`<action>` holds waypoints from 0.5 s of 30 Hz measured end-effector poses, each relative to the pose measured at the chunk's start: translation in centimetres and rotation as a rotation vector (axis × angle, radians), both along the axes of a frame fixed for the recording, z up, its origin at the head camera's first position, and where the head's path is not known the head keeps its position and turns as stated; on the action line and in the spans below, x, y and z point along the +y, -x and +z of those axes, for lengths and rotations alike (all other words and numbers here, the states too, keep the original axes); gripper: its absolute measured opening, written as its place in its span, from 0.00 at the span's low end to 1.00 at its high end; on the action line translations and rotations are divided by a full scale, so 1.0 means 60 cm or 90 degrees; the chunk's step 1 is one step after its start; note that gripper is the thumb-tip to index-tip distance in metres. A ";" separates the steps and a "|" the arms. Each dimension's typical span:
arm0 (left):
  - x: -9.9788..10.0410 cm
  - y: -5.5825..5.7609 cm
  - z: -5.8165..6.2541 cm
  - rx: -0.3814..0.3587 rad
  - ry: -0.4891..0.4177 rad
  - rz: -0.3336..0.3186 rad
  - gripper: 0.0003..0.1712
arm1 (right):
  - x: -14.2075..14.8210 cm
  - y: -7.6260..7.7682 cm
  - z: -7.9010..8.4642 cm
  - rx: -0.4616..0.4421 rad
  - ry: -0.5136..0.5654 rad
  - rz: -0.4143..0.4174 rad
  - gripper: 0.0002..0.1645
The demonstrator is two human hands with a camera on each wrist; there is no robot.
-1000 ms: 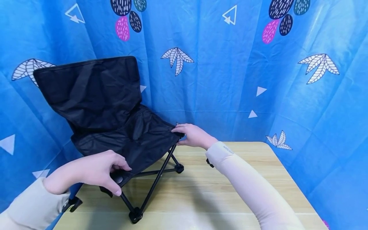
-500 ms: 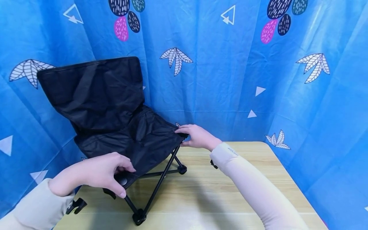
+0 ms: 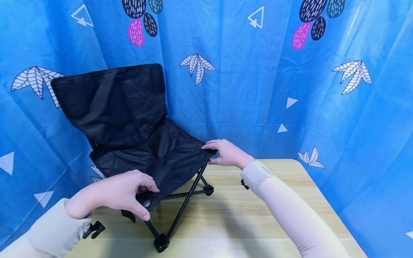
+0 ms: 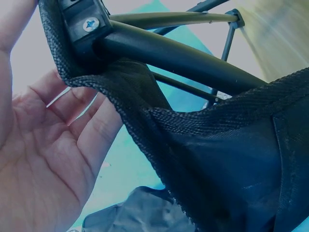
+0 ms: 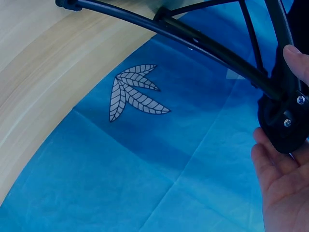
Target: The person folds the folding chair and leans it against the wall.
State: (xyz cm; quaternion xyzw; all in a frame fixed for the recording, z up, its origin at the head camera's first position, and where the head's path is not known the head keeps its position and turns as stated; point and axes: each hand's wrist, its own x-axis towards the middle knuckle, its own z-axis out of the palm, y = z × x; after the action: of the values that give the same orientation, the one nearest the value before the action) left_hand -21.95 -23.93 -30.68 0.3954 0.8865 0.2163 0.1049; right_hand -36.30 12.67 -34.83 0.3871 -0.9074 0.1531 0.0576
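A black fabric folding chair (image 3: 119,104) with a metal-tube frame stands unfolded at the left of the wooden table, its backrest toward the curtain. My left hand (image 3: 126,190) grips the near front corner of its seat, thumb below and fingers over the cloth. In the left wrist view, fingers go behind the woven edge binding (image 4: 193,123), beside a screwed corner bracket (image 4: 89,26). My right hand (image 3: 227,152) holds the other front corner of the seat. The right wrist view has thumb and fingers around a black plastic corner joint (image 5: 285,116).
Beneath the chair is a light wood table (image 3: 258,215), with its rounded far corner at the right. A blue patterned curtain (image 3: 238,89) hangs close behind and on both sides. Crossed legs end in a plastic foot (image 3: 161,243) near the table's front.
Both hands have moved right together with the chair, a short way across the table. The grip at each seat corner stays the same.
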 end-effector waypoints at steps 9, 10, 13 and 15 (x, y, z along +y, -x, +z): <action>0.024 0.002 0.000 0.012 -0.009 -0.002 0.31 | 0.025 0.002 -0.004 -0.015 0.023 -0.007 0.34; 0.027 0.002 -0.001 0.013 -0.009 -0.002 0.30 | 0.028 0.002 -0.005 -0.014 0.023 -0.008 0.34; 0.036 0.002 -0.001 0.021 -0.006 -0.003 0.31 | 0.037 0.002 -0.006 -0.018 0.031 -0.008 0.34; 0.043 0.002 0.000 0.024 -0.006 -0.006 0.31 | 0.043 0.002 -0.006 -0.019 0.035 -0.008 0.33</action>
State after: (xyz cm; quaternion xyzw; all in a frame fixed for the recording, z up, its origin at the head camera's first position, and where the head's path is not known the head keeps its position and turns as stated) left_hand -22.06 -21.36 -30.67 0.4040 0.8854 0.2126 0.0870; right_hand -36.42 15.27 -35.21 0.3777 -0.9059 0.1832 0.0559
